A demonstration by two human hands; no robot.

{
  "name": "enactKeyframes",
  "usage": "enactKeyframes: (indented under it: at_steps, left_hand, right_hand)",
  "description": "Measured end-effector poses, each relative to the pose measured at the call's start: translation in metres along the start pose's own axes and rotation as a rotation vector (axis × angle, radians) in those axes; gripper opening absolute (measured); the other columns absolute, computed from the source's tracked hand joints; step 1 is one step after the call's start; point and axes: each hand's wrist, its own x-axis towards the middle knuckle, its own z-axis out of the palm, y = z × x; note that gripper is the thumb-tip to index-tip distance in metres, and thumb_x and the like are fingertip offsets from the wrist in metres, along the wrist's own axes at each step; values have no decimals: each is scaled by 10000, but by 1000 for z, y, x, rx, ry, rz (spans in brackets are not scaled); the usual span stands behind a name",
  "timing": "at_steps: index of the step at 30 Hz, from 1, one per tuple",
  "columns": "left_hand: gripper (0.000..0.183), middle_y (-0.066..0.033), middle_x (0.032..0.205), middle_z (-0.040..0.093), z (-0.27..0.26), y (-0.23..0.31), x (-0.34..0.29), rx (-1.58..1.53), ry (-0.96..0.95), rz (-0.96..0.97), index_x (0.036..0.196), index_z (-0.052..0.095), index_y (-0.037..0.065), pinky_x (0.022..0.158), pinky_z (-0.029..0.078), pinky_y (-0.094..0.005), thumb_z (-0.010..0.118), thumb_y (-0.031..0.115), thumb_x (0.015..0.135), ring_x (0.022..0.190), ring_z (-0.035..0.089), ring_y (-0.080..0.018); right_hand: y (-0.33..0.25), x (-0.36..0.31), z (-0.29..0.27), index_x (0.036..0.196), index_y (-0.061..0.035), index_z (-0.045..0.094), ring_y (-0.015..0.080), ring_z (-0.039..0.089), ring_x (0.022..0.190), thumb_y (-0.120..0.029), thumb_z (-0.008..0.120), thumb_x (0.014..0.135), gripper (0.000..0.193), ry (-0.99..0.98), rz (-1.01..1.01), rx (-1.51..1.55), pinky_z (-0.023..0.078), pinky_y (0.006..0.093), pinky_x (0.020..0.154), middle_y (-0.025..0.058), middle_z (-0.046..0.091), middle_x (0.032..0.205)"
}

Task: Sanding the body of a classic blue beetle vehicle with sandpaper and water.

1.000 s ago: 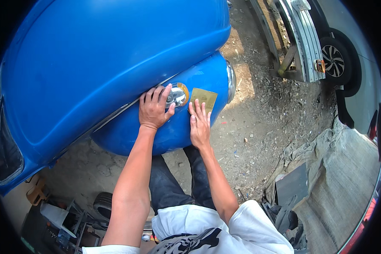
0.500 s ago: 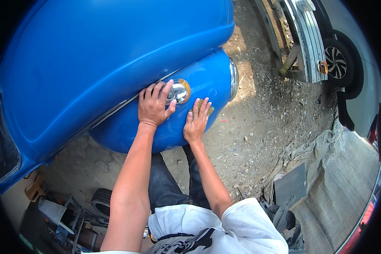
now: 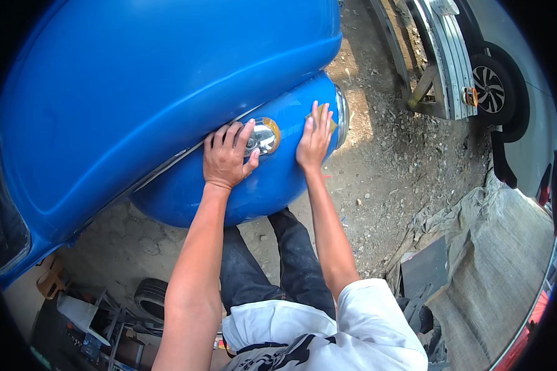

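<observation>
My right hand (image 3: 314, 141) lies with its fingers stretched over a piece of tan sandpaper (image 3: 333, 125), pressing it to the blue car fender (image 3: 254, 191) close to the chrome headlight ring (image 3: 342, 116). The sandpaper's edges show past my fingers; most of it is covered. On the upper part of the fender sits an oval chrome lamp (image 3: 264, 137) with an amber rim. My left hand (image 3: 226, 157) rests beside that lamp, fingers apart and a little bent, thumb and forefinger at its left edge. Nothing shows in its grasp.
The blue hood (image 3: 167, 80) rises beyond the fender. A metal bumper (image 3: 455, 68) and a parked car's wheel (image 3: 492, 86) stand at the far right. A grey tarp (image 3: 489, 260) covers gravelly ground. A loose tire (image 3: 150, 298) and a metal frame (image 3: 114, 328) lie at lower left.
My right hand has slid up and to the right along the fender with the sandpaper, toward the headlight ring. My left hand stays almost where it was beside the lamp.
</observation>
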Motion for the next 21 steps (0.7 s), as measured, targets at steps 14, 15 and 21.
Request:
enactKeyframes:
  at_steps: [14, 15, 21]
  left_hand:
    - [552, -40, 1216, 582, 5, 6, 10, -24, 9, 18, 1376, 551, 218, 961, 398, -429, 529, 444, 874, 1118, 535, -245]
    - [558, -38, 1203, 582, 7, 9, 11, -39, 16, 22, 1378, 549, 230, 961, 404, -432, 528, 455, 867, 1117, 535, -237]
    - [554, -32, 1199, 583, -3, -5, -3, 14, -22, -4, 1379, 548, 233, 971, 398, -430, 524, 456, 873, 1121, 534, -231]
  right_hand:
    - [23, 98, -19, 1471, -178, 489, 314, 255, 1493, -386, 341, 1049, 493, -197, 73, -46, 157, 475, 1218, 128, 360, 1582]
    - [25, 105, -19, 1475, -154, 481, 312, 256, 1494, -387, 343, 1048, 505, -199, 71, -39, 159, 476, 1218, 127, 356, 1584]
    - [18, 22, -9, 1516, -115, 415, 328, 262, 1493, -396, 357, 1045, 552, -151, -167, 93, 187, 494, 1204, 145, 350, 1585]
